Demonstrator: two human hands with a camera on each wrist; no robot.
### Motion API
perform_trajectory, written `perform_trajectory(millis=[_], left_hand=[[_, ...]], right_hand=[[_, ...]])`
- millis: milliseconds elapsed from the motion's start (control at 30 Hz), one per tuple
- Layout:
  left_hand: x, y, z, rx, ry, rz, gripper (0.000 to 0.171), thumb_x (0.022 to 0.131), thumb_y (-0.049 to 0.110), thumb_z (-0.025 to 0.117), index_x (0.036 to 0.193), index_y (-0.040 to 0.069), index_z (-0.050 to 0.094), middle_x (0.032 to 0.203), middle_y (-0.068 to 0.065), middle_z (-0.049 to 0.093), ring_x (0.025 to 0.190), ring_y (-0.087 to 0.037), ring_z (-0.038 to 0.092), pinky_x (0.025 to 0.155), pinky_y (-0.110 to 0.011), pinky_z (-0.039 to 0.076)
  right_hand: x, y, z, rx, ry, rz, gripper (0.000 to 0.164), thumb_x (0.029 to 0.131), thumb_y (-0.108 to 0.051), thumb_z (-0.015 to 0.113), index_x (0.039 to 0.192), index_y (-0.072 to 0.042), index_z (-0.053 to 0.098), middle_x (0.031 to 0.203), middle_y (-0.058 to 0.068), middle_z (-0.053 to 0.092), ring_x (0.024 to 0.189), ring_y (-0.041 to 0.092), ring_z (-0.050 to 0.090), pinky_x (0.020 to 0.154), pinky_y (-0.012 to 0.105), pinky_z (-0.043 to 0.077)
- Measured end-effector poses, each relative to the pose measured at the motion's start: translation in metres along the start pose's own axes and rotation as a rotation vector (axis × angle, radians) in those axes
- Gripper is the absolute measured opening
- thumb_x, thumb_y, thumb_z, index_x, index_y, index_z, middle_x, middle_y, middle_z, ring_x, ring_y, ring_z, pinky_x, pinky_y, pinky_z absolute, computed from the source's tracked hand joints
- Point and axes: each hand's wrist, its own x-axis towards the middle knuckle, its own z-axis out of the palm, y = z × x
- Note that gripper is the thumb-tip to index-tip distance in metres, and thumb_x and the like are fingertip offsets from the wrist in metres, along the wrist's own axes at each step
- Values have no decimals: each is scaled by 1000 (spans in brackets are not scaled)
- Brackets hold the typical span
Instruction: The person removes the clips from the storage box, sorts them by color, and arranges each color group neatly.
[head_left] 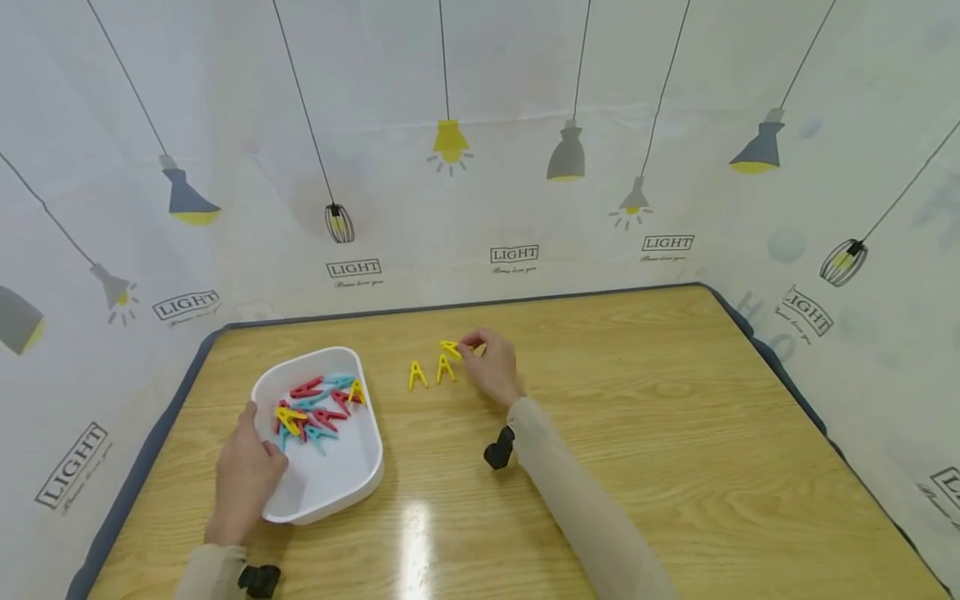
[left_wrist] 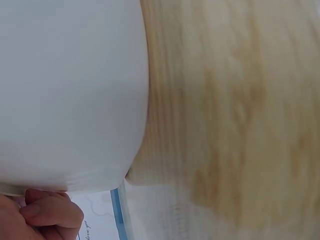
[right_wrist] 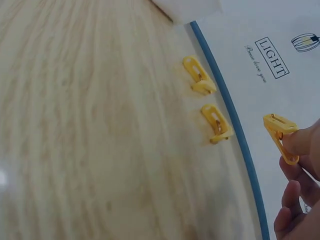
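White tray [head_left: 330,492] held, yellow clothespin [head_left: 450,346] pinched
Left hand [head_left: 243,479] grips the tray's nine-o'clock rim; beyond, the right hand's [head_left: 491,367] fingertip grip, closed, has the clothespin at ten o'clock, long axis ten-to-four; two more clothespins [head_left: 444,361] sit toward seven.

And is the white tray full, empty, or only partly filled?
The white tray is partly filled: red, blue and yellow clips lie toward its far end; its near floor is bare.

The right hand [head_left: 491,368] pinches with its fingers [right_wrist: 297,142], arm [head_left: 588,508] outstretched, while the left hand [head_left: 246,475] grips.
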Motion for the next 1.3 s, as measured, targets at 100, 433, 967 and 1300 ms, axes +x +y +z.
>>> perform_trajectory(millis=[100, 433, 967, 1300], left_hand=[[0, -1, -1, -3, 2, -2, 78, 94, -1, 50, 160, -5, 9, 153, -39, 32, 128, -52, 46, 103, -64, 47], [-1, 0, -1, -6, -5, 9, 78, 94, -1, 51, 159, -6, 9, 152, -40, 32, 127, -52, 46, 102, -64, 47], [-3, 1, -3, -14, -12, 6, 77, 94, 0, 50, 159, -6, 9, 153, -39, 32, 127, -52, 46, 102, -64, 47], [-1, 3, -4, -20, -11, -10, 77, 95, 0, 50, 160, -5, 8, 153, -39, 31, 128, -52, 46, 102, -63, 48]], right_hand=[[-3, 7, -1, -30, 12, 31, 10, 94, -18, 70, 96, -9, 74, 99, 9, 73, 86, 22, 63, 72, 31, 51], [-12, 24, 2, -195, 111, 122, 9, 93, -19, 69, 92, -11, 72, 92, 6, 70, 85, 22, 63, 76, 37, 54], [-16, 23, 3, -263, 71, 198, 7, 86, -18, 69, 86, -11, 67, 81, 5, 68, 74, 21, 61, 64, 31, 49], [-19, 18, -2, -196, 58, 212, 19, 90, -24, 66, 100, -8, 66, 87, 6, 66, 77, 22, 60, 66, 32, 47]])
